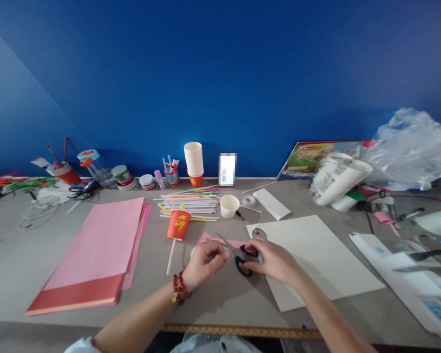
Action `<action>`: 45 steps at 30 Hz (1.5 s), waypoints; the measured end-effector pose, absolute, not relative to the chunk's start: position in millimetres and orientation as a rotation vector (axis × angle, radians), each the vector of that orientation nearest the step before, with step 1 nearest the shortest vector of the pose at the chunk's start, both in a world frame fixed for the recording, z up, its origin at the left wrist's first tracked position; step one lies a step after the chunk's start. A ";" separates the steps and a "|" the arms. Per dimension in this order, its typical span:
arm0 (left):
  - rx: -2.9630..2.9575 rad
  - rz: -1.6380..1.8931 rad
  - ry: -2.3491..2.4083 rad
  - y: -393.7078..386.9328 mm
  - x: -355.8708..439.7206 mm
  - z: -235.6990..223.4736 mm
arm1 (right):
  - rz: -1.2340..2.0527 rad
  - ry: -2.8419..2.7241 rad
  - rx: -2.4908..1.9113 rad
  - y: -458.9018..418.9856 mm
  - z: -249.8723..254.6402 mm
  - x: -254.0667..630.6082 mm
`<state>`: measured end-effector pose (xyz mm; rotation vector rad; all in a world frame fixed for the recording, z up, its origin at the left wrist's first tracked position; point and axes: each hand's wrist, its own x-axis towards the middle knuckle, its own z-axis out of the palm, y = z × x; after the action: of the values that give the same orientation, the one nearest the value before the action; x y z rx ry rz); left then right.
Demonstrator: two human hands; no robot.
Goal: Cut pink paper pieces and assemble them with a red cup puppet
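Note:
My right hand [274,259] grips black-handled scissors [242,255] whose blades point left and away from me. My left hand [206,262], with a red bead bracelet on its wrist, pinches a piece of pink paper [211,239] at the scissor blades. Both hands rest low over the grey table [22,264], just in front of me. An upside-down orange paper cup [179,224] on a straw stands a little to the left of my left hand.
A stack of pink and red paper sheets [99,250] lies at left, a large cream sheet [316,255] at right. Further back are coloured straws [189,202], a white cup [229,206], stacked cups [193,162], tape [248,200], glue jars and a clear plastic bag [407,147].

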<state>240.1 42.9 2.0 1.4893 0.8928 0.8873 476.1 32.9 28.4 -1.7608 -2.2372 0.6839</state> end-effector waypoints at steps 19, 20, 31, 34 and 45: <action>1.998 0.831 0.708 32.0 245.0 -0.7 | 0.190 -1.818 -1.615 190.5 54.9 463.9; 1.999 0.831 0.704 31.7 245.3 -0.6 | 0.170 -1.845 -1.647 197.3 55.8 464.5; 1.997 0.818 0.718 30.9 243.9 -2.2 | 0.161 -1.989 -1.696 211.1 20.4 462.5; 1.992 0.820 0.718 30.4 243.8 -1.2 | 0.087 -1.967 -1.708 194.4 23.7 473.1; 1.974 0.804 0.716 28.9 246.3 2.1 | 0.105 -2.216 -1.788 146.0 0.7 457.1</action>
<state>246.3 28.9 2.1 1.9742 0.7155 0.8035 457.1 146.0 0.7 -1.7880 -2.2156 0.1050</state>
